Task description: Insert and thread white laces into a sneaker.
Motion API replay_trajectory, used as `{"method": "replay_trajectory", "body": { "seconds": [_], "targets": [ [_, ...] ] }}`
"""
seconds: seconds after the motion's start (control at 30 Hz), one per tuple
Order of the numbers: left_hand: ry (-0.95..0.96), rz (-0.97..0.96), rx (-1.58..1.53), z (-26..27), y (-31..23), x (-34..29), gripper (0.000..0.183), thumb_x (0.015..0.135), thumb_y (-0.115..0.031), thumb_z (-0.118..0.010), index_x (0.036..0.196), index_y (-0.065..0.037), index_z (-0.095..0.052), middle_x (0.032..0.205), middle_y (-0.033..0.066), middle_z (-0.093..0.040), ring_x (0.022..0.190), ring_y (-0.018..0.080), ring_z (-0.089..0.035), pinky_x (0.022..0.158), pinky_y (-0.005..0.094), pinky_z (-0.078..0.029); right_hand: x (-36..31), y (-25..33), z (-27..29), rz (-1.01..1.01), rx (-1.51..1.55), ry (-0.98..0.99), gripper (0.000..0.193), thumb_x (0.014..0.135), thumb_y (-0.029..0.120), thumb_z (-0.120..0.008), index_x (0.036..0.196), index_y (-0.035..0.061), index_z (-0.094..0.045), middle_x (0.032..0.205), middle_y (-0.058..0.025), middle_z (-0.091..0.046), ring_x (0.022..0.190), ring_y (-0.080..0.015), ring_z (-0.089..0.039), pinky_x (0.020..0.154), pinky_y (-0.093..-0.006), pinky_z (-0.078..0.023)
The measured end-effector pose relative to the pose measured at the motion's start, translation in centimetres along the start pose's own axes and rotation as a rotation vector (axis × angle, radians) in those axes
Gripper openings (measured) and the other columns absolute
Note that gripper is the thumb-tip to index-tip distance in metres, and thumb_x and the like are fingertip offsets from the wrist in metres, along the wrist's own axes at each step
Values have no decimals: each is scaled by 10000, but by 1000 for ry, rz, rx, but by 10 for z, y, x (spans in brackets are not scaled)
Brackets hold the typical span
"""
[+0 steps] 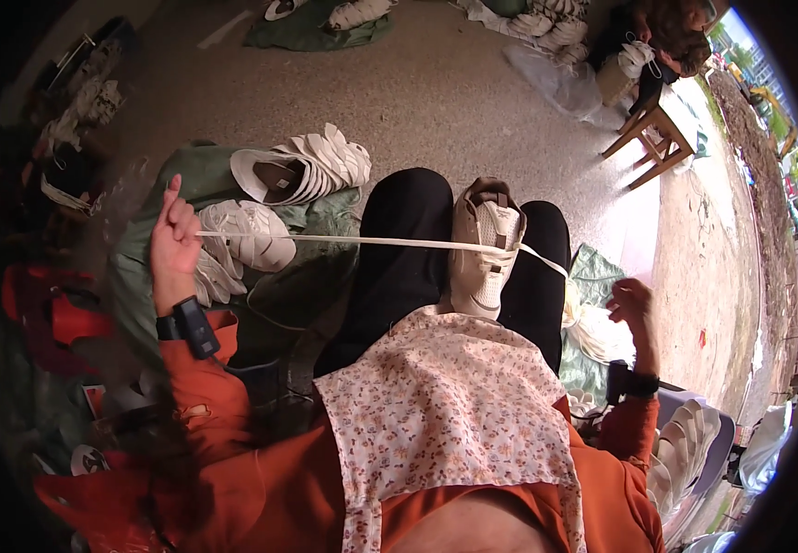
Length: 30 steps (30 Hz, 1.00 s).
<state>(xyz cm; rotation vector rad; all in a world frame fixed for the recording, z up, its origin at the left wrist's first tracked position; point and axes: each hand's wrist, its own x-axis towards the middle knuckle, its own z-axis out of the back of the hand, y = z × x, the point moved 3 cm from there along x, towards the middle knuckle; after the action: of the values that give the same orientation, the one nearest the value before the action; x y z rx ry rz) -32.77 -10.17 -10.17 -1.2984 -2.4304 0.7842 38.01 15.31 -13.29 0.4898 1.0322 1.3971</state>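
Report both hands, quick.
Left hand: closed, holding the white lace, taut from the shoe.
Right hand: half-curled; cannot tell whether it holds anything.

Daylight glares from the right, leaving left dim.

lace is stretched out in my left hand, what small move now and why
Perhaps bring the bare right hand to the flat white lace where it crosses the right black-trousered thigh: the left hand holds it stretched straight from the beige-and-white sneaker, while the right hand appears apart from it.
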Motion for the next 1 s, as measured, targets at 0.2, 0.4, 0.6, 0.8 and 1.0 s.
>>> {"method": "replay_trajectory", "body": {
  "seconds": [0.2, 0.4, 0.6, 0.8, 1.0],
  "targets": [
    [106, -1, 989, -82, 108, -3, 187, 911, -171, -515, 884, -66, -668, 616, -45, -466, 508, 19, -353, 434, 205, -265, -23, 120, -130, 190, 81, 333, 184, 936, 163, -602, 1061, 32, -633, 767, -11, -616, 650, -73, -594, 540, -215, -492],
    [546, -116, 1506, -158, 230, -27, 240, 910, -257, -558, 847, -49, -660, 750, 115, -653, 692, 249, -650, 613, 351, -489, -24, 143, -190, 348, -74, 503, 149, 933, 125, -578, 1041, 30, -617, 658, 3, -591, 555, -49, -549, 476, -205, -448],
    [896, -549, 1702, -173, 268, -30, 165, 827, -240, -635, 711, -123, -644, 727, 35, -526, 790, 200, -534, 837, 354, -376, -27, 145, -193, 244, 14, 485, 193, 935, 144, -580, 1056, -1, -619, 673, -8, -605, 552, -47, -542, 460, -206, -427],
    [1009, -520, 1693, -166, 282, -36, 178, 857, -222, -583, 724, -106, -607, 794, 42, -532, 862, 215, -529, 903, 409, -334, -30, 147, -192, 227, 53, 546, 239, 933, 147, -589, 1113, -10, -590, 672, 6, -583, 552, -36, -512, 468, -198, -411],
    [941, -447, 1759, -164, 290, -33, 160, 861, -213, -561, 748, -104, -594, 813, 50, -533, 877, 217, -532, 914, 406, -330, -29, 140, -194, 299, 64, 587, 270, 923, 140, -604, 1142, -14, -569, 671, 10, -574, 554, -47, -505, 485, -224, -418]
  ]
}}
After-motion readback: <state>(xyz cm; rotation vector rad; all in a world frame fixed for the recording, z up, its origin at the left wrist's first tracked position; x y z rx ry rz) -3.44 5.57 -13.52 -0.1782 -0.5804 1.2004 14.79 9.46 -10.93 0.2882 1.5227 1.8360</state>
